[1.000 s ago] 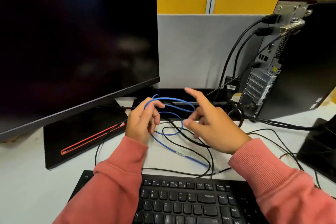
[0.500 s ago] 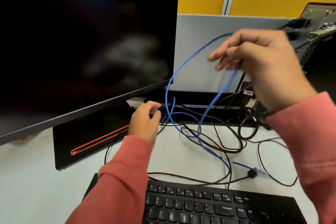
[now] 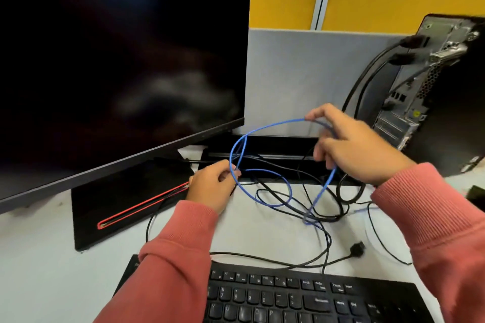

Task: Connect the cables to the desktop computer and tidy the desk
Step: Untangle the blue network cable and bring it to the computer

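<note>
Left hand (image 3: pixel 212 186) is gripping the blue cable (image 3: pixel 265 127) just in front of the monitor's lower right corner, fingers (image 3: pixel 227 174) curled round the strand where its loops are crossing. Right hand (image 3: pixel 351 147) is holding the same cable up above the counter (image 3: pixel 39 257): thumb and forefinger are pinching the top of the loop, and a second strand is passing under the curled lower fingers and dropping toward the counter.

The blue cable is forming one large arc in the air between the two hands, with a smaller loop hanging below the left hand and lying on the counter. Its lower run is crossing a tangle of black cables (image 3: pixel 325 207) in the middle of the counter, between the hands and the keyboard (image 3: pixel 301 299).

One loose black plug (image 3: pixel 357 248) is lying on the counter, right of centre, just beyond the keyboard's far edge.

The desktop computer (image 3: pixel 451 92) is standing at far right, rear panel facing left, with two thick black leads already plugged in near its top. The monitor (image 3: pixel 118 60) is filling the far left, screen dark, its black base (image 3: pixel 118 204) showing a red strip.

Both sleeves are pink. The right hand is slightly blurred.
</note>
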Demonstrator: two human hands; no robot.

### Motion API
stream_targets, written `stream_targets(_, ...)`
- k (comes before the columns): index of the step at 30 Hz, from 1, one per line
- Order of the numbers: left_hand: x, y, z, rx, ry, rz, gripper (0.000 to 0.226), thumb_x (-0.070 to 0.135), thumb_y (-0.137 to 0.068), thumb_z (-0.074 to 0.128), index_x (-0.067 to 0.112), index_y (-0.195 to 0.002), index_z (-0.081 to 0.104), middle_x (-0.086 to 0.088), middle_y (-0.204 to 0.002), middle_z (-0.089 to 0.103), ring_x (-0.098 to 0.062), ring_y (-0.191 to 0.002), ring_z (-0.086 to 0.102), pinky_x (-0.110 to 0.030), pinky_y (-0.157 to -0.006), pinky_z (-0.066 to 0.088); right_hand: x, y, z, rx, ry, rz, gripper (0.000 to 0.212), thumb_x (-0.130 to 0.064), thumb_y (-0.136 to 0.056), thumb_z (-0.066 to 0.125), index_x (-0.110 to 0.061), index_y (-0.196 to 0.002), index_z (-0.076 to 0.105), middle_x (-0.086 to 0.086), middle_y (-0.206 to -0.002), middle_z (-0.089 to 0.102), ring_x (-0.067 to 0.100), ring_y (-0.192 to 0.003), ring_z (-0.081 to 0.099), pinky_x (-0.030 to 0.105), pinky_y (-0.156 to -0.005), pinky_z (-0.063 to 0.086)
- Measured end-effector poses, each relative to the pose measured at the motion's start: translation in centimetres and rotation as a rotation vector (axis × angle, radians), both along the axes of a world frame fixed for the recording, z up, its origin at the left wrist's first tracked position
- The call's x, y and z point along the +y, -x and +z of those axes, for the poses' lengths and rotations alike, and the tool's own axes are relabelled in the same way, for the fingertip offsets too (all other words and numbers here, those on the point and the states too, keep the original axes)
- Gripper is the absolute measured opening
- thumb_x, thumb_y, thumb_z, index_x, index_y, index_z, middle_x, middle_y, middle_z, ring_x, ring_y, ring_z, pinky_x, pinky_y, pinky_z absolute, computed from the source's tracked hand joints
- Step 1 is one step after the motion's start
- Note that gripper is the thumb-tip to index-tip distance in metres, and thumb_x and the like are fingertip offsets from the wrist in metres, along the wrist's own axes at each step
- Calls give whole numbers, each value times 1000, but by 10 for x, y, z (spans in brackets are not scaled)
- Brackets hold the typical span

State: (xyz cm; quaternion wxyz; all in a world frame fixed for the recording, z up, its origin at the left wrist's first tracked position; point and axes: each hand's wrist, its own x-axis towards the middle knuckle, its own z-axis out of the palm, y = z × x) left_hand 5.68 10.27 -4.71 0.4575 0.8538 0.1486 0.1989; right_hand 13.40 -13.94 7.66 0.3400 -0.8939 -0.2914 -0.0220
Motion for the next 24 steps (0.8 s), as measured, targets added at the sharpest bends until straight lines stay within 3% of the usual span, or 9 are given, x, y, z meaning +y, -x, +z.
stream_targets(2, 0, 1, 1, -65, 52, 24, 13, 27, -86, 62, 26, -78, 72, 2, -74, 74, -23, -79, 70, -45, -82, 56, -2, 5, -10, 61, 235, 9, 50, -4, -92, 52, -34, -131, 44, 2, -68, 72, 11, -50, 63, 30, -58, 53)
stream_targets(4, 1, 0, 0, -49, 38, 12, 21, 13, -87, 61, 25, -77, 76, 4, -74, 74, -20, -79, 70, -40, -79, 57, -3, 9, -14, 134, 413, -20, 52, -17, -96, 57, -37, -139, 36, 2, -79, 70, 11, -51, 64, 31, -58, 55)
stream_targets(7, -3, 0, -5, 105, -59, -53, 24, 11, -90, 64, 28, -92, 81, 5, -93, 77, -16, -94, 70, -28, -85, 54, -1, 13, -3, -14, 683, -148, 59, -43, -94, 60, -39, -147, 34, 8, -115, 62, 26, -94, 67, 39, -84, 57)
stream_targets(9, -4, -3, -9, 154, -157, -99, 26, 13, -93, 64, 26, -109, 80, 4, -109, 76, -16, -106, 67, -26, -94, 50, 6, 15, 11, -178, 638, -215, 53, -54, -94, 54, -38, -143, 41, 8, -124, 61, 33, -114, 59, 46, -95, 52)
stream_targets(11, -4, -5, -10, 166, -238, -130, 31, 16, -96, 61, 26, -122, 75, 3, -118, 72, -17, -113, 63, -31, -100, 49, 20, 12, 22, -292, 501, -160, 46, -52, -96, 52, -33, -138, 52, 4, -123, 59, 30, -120, 53, 46, -99, 48)
stream_targets(14, -4, -9, -12, 223, -339, -185, 44, 20, -99, 55, 30, -141, 60, 3, -130, 61, -22, -124, 52, -37, -109, 41, 54, 4, 30, -160, 340, 38, 31, -40, -100, 53, -28, -123, 69, 2, -121, 65, 23, -115, 57, 34, -98, 45)
stream_targets(18, -6, -7, -10, 342, -490, -288, 57, 29, -103, 48, 33, -158, 33, 9, -152, 39, -20, -134, 35, -39, -115, 28, 98, -20, 8, -68, 490, 126, 28, -29, -104, 48, -18, -113, 72, 9, -111, 72, 30, -108, 62, 33, -91, 47)
stream_targets(22, -6, -7, -13, 358, -509, -340, 58, 31, -104, 45, 36, -159, 28, 13, -155, 33, -16, -136, 30, -37, -111, 24, 114, -41, -24, 130, 502, 110, 23, -24, -104, 47, -15, -99, 68, 10, -84, 77, 26, -79, 75, 36, -85, 57)
stream_targets(24, -6, -7, -12, 346, -485, -341, 57, 29, -105, 45, 37, -159, 29, 13, -154, 34, -16, -135, 30, -35, -110, 24, 114, -45, -37, 153, 513, 86, 17, -17, -99, 53, -20, -92, 68, 5, -77, 75, 21, -68, 75, 29, -74, 59)
